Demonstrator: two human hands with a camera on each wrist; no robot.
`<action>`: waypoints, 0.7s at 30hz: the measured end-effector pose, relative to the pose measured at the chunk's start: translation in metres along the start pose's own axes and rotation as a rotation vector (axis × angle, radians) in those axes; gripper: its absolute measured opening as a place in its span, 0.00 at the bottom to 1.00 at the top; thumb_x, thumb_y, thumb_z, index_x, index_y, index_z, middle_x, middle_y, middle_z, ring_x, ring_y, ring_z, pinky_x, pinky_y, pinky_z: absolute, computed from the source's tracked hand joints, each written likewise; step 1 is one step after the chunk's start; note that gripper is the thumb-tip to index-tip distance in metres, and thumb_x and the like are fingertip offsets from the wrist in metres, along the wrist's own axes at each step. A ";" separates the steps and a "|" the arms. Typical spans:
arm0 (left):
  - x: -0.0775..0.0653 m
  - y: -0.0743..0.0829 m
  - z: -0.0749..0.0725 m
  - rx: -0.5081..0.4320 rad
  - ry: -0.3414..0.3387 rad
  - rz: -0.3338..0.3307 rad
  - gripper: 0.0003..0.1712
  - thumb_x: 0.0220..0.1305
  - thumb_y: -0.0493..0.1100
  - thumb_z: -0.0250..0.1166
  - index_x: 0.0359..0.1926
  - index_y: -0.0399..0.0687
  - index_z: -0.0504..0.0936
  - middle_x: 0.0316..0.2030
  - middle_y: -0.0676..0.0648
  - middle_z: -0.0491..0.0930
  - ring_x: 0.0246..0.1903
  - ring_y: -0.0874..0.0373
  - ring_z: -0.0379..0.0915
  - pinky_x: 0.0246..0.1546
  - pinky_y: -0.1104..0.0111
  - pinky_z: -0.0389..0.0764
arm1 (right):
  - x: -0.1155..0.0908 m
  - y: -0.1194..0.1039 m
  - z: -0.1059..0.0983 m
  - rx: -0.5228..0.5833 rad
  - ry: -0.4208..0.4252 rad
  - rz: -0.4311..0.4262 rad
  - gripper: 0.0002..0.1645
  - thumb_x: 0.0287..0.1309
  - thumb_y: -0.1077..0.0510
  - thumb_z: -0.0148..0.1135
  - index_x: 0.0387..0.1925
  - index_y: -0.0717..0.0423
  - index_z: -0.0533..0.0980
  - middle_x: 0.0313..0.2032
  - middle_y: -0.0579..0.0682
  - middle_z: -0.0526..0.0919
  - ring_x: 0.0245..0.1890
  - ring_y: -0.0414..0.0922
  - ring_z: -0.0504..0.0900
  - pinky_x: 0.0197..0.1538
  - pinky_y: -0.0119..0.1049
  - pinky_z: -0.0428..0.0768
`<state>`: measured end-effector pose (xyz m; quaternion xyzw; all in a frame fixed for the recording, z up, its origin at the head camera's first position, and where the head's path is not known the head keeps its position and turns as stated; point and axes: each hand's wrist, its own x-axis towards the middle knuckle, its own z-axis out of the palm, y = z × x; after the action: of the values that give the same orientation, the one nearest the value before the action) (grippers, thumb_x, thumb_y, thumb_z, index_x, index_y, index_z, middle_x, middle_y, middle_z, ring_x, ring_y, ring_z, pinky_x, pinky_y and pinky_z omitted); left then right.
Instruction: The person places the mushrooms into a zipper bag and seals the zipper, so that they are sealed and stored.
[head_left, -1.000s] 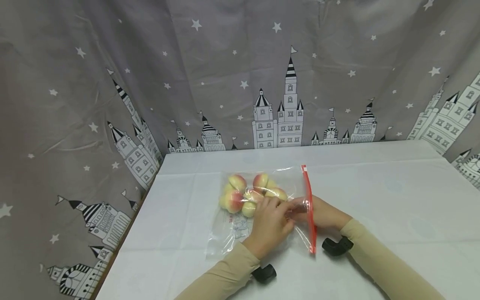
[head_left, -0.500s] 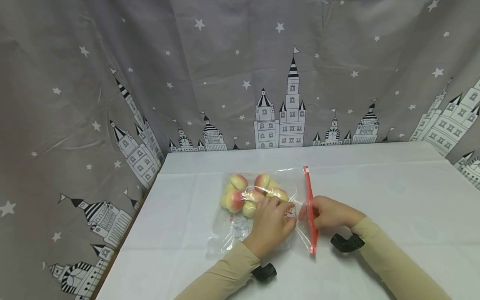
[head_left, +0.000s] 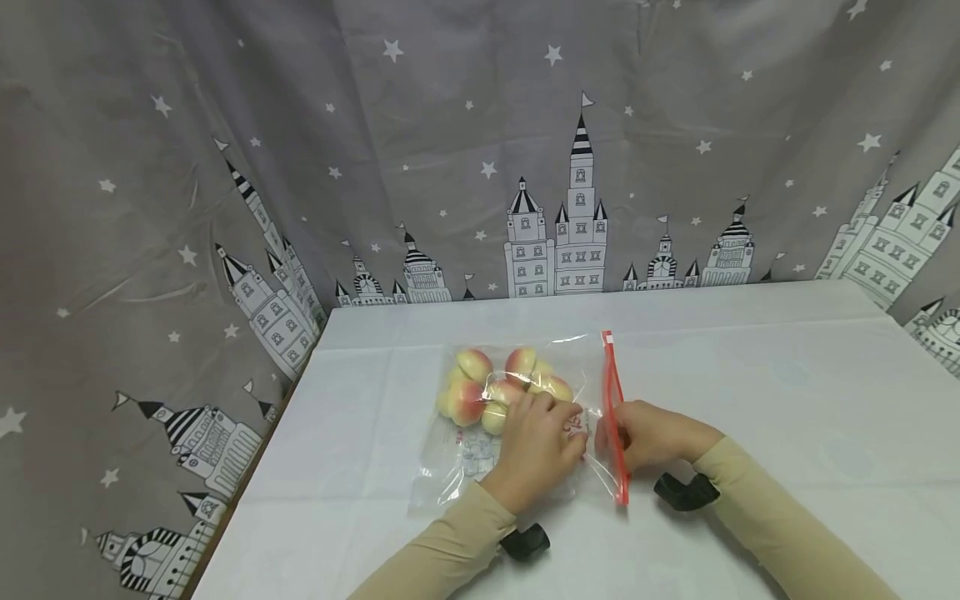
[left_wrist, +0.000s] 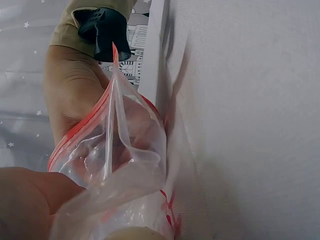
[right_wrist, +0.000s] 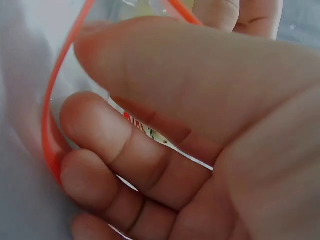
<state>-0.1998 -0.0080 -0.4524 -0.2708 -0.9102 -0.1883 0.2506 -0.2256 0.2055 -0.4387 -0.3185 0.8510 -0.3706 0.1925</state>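
Observation:
A clear zip bag with a red zip edge lies flat in the head view, its mouth facing right. Inside are several yellow-and-red peaches, bunched toward its far left part. My left hand lies over the bag beside the peaches, fingers bent and gripping its film. At the mouth is my right hand, its fingertips inside the red edge. In the right wrist view, its fingers are loosely bent under the thumb, nothing held. The left wrist view shows the mouth gaping around the right hand.
A white cloth covers the table. Behind and to the left hangs a grey curtain printed with castles and stars. Black wrist mounts jut from both sleeves.
My right hand has drawn back rightward from deep inside the bag to its mouth. My left hand stays about where it was on the bag.

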 end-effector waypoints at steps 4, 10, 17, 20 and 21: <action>0.000 0.001 -0.001 0.008 0.004 0.009 0.15 0.52 0.48 0.73 0.43 0.56 0.89 0.35 0.53 0.83 0.39 0.57 0.76 0.43 0.65 0.72 | -0.001 -0.001 -0.003 -0.019 -0.017 0.009 0.15 0.40 0.74 0.66 0.32 0.56 0.81 0.22 0.39 0.78 0.23 0.32 0.71 0.28 0.28 0.73; -0.001 0.005 -0.001 0.023 0.002 0.025 0.15 0.53 0.48 0.73 0.43 0.56 0.89 0.36 0.53 0.82 0.40 0.57 0.75 0.45 0.65 0.72 | -0.009 0.012 -0.021 -0.012 -0.061 0.050 0.10 0.43 0.73 0.62 0.25 0.56 0.78 0.18 0.37 0.71 0.20 0.31 0.68 0.26 0.26 0.65; 0.000 0.008 -0.001 0.055 -0.005 0.052 0.15 0.54 0.49 0.73 0.44 0.56 0.89 0.36 0.52 0.81 0.39 0.57 0.73 0.44 0.65 0.71 | -0.021 0.026 -0.050 0.049 -0.008 0.173 0.10 0.46 0.73 0.61 0.33 0.63 0.80 0.22 0.42 0.77 0.22 0.36 0.71 0.29 0.29 0.69; 0.001 0.010 -0.002 0.096 -0.017 0.073 0.15 0.54 0.50 0.73 0.44 0.58 0.90 0.35 0.53 0.81 0.38 0.56 0.73 0.43 0.65 0.70 | -0.024 0.031 -0.056 0.029 0.046 0.219 0.09 0.50 0.70 0.62 0.36 0.62 0.80 0.23 0.43 0.77 0.24 0.38 0.72 0.30 0.31 0.71; 0.002 0.011 -0.003 0.114 -0.026 0.078 0.15 0.55 0.51 0.73 0.44 0.58 0.90 0.35 0.53 0.80 0.38 0.56 0.72 0.42 0.65 0.70 | -0.024 0.032 -0.058 0.029 0.064 0.234 0.09 0.52 0.69 0.62 0.37 0.62 0.80 0.23 0.43 0.77 0.25 0.39 0.73 0.31 0.31 0.71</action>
<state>-0.1933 0.0004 -0.4470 -0.2940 -0.9112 -0.1229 0.2610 -0.2535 0.2683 -0.4233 -0.2024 0.8825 -0.3678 0.2119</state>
